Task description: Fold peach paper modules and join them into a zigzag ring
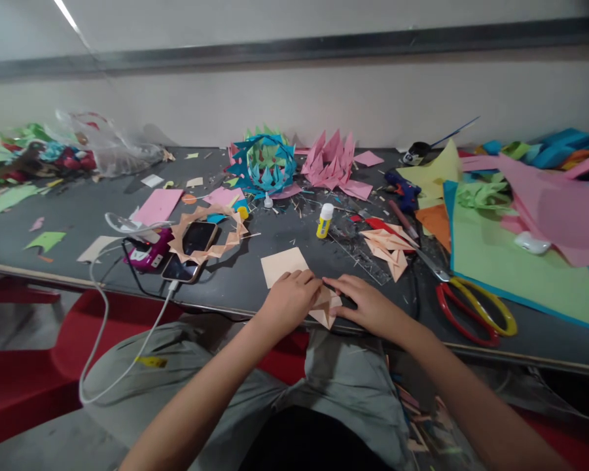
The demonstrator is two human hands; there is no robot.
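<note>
At the table's front edge a partly folded peach paper piece lies under my two hands. My left hand presses on its left side, fingers bent together. From the right, my right hand pinches its edge, thumb below and index finger above. Beside my left hand is a flat peach paper square, its lower corner hidden. A glue stick with a white cap stands upright beyond my hands. Several folded peach pieces lie to the right, near long scissors with red and yellow handles.
A spiky peach paper ring rests over two phones at left, beside a purple power adapter with cables. Blue-green and pink folded-paper forms stand at the back. Coloured sheets cover the right side; scraps lie scattered.
</note>
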